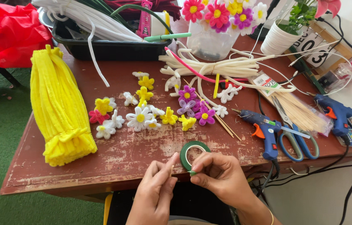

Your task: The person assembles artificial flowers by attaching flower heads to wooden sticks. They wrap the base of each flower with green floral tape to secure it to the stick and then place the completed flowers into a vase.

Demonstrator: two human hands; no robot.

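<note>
The head camera looked down on a worn red-brown table point(113, 160), and at its near edge the right hand point(222, 173) had its thumb and fingertips pinched shut on a roll of green floral tape point(194, 155), the ring standing on edge just above the table lip. The left hand point(156, 189) sat close beside it, fingers drawn together on a thin wooden stick point(172, 170), of which only the tip showed. The tape looked light and thin, a soft stretchy strip on a stiff hoop, so I judged it best held by the rim, with the loose end pulled gently lest it tear; the stick seemed light, stiff and easy to snap, best taken near the end being wrapped. Counting what lay about: one roll of tape, one stick in hand, two blue glue guns point(263, 129), one pair of blue-handled scissors point(297, 141), one thick bundle of yellow pipe cleaners point(61, 110), one packet of wooden skewers point(299, 110), one black tray point(105, 48) and one white pot with a green plant point(282, 35). The small pipe-cleaner flowers point(140, 118) scattered mid-table came to roughly twenty, though some overlapped and I could not be exact; a bunch of finished flowers point(219, 14) stood behind them.
</note>
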